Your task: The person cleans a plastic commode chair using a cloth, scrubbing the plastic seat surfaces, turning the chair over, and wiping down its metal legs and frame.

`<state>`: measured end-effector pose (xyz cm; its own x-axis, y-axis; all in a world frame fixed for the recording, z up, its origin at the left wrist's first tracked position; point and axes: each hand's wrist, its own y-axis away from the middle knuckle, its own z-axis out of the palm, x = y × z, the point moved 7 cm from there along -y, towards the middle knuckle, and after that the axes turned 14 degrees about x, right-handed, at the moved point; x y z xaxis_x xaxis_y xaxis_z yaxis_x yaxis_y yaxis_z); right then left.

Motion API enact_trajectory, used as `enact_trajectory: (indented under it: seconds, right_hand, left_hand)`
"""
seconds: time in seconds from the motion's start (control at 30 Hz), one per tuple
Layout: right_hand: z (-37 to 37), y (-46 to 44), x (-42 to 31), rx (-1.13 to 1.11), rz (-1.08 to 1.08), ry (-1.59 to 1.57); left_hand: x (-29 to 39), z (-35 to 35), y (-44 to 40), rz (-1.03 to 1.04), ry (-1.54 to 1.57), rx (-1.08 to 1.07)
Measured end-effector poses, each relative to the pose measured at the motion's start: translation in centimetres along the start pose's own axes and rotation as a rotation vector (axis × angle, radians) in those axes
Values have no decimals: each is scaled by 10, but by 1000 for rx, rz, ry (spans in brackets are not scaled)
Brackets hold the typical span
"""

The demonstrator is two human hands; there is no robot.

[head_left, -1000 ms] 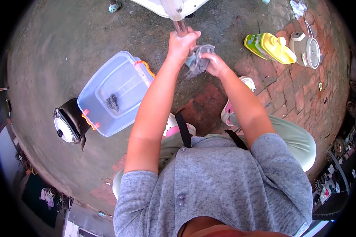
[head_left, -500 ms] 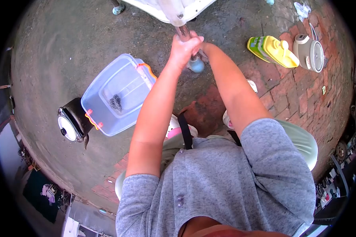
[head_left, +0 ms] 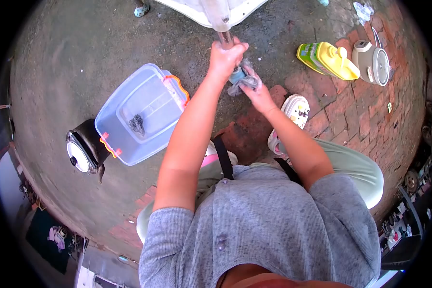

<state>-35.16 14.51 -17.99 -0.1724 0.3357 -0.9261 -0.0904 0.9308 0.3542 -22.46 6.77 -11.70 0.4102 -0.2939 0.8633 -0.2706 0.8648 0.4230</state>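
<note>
My left hand point(head_left: 223, 58) is closed around a rusty metal leg point(head_left: 226, 38) that comes down from a white piece of furniture point(head_left: 189, 10) at the top of the view. Below that hand, a light blue cap point(head_left: 237, 74) covers the end of the leg. My right hand point(head_left: 259, 95) presses a crumpled greyish wad point(head_left: 246, 86) against the cap from the right side. Whether the wad is cloth or plastic I cannot tell.
A clear plastic bin point(head_left: 153, 115) with a dark scouring pad point(head_left: 137, 125) inside stands left, beside a black pot point(head_left: 93, 139). To the right are a yellow jug point(head_left: 333, 60) and a grey lidded appliance point(head_left: 369, 62). My shoe point(head_left: 295, 113) rests on brick paving.
My right hand has come down and right, from behind the leg to beside the blue cap, bringing the greyish wad into view. My left hand keeps its hold on the leg.
</note>
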Motion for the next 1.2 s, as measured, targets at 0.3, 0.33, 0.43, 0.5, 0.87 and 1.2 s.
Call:
enact_trajectory:
  seconds: [0.3, 0.33, 0.43, 0.5, 0.87, 1.2]
  right_hand:
    - [35, 6, -51, 458, -538, 671]
    - [36, 0, -53, 532, -508, 686]
    - [35, -11, -33, 603, -26, 516]
    - [35, -17, -33, 538, 44, 538]
    - [11, -45, -29, -291, -533, 710]
    - [33, -34, -35, 235, -154, 775]
  left_hand:
    - [2, 1, 1, 44, -14, 87]
    - [0, 0, 1, 46, -10, 125]
    - [-5, -2, 2, 26, -40, 151]
    - [-7, -4, 4, 16, -46, 147]
    - [-9, 5, -1, 3, -48, -91]
    - [-2, -7, 0, 5, 2, 4]
